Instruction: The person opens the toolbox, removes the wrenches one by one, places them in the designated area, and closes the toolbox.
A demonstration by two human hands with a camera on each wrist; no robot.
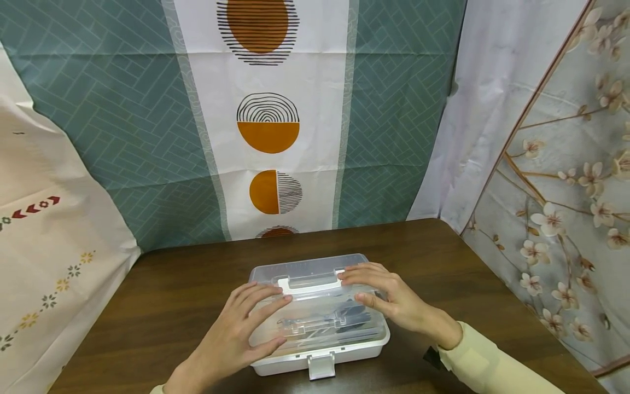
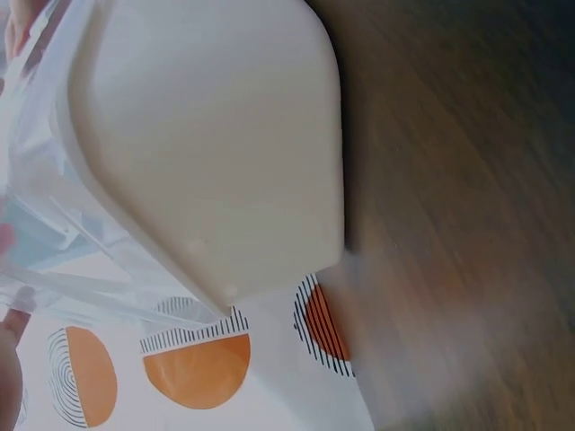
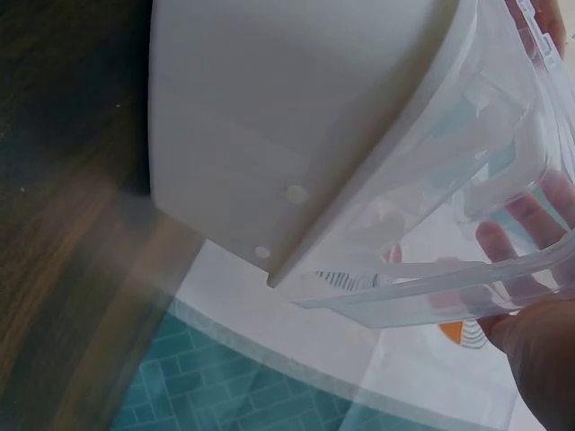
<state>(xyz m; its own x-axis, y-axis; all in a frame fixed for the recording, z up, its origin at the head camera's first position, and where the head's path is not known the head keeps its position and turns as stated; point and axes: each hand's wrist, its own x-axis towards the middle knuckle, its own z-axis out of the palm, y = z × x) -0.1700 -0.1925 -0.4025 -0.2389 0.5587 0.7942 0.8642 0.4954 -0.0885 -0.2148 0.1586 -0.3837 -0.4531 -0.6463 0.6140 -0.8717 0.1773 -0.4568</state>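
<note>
A storage box with a clear lid (image 1: pixel 320 332) and a white base (image 1: pixel 351 353) sits on the table, its lid down. At the front, its white latch (image 1: pixel 321 365) hangs folded outward. A white handle (image 1: pixel 312 288) lies across the top. Through the lid I see a wrench-like tool and dark items, blurred. My left hand (image 1: pixel 233 328) rests over the lid's left side, fingers extended towards the handle. My right hand (image 1: pixel 389 293) reaches over the right side, fingertips at the handle's right end. Right fingers (image 3: pixel 535 220) show through the clear lid in the right wrist view.
The box stands near the front of a dark wooden table (image 1: pixel 197 295). Behind it hangs a green and white patterned cloth (image 1: pixel 315 153). Cream cloth (image 1: pixel 54 230) hangs at the left, and a floral cloth (image 1: pixel 556 246) borders the right side.
</note>
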